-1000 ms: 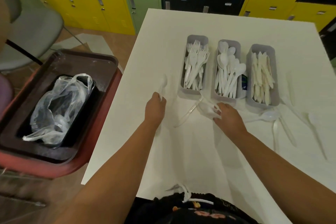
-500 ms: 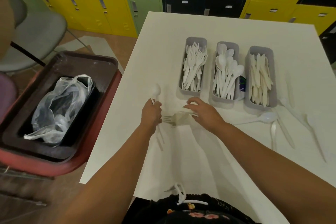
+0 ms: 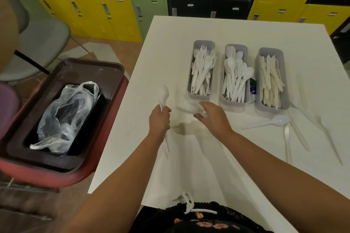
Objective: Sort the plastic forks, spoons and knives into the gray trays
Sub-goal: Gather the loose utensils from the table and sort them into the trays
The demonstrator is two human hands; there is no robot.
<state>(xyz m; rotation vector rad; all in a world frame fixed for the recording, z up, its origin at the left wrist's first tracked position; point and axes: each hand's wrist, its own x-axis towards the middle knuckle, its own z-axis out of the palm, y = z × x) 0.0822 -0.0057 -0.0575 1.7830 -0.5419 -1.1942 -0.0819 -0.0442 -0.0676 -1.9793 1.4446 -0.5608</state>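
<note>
Spoon in left hand, spoon tray far right of it.
Left hand (image 3: 159,119) gripped a spoon (image 3: 164,94), long axis near-to-far; right hand (image 3: 212,117) pinched blurred white plastic; spoon tray (image 3: 235,104) lay nearer the right hand.

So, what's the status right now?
Left hand grips a spoon. Right hand holds blurred white cutlery near the fork tray. Nothing in the way.

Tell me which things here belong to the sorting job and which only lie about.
Job: fork tray, spoon tray, knife tray, spoon in the left hand, blurred white piece under the right hand, loose cutlery on the table.

Lying about: bin with plastic bag, chair, lockers.
</note>
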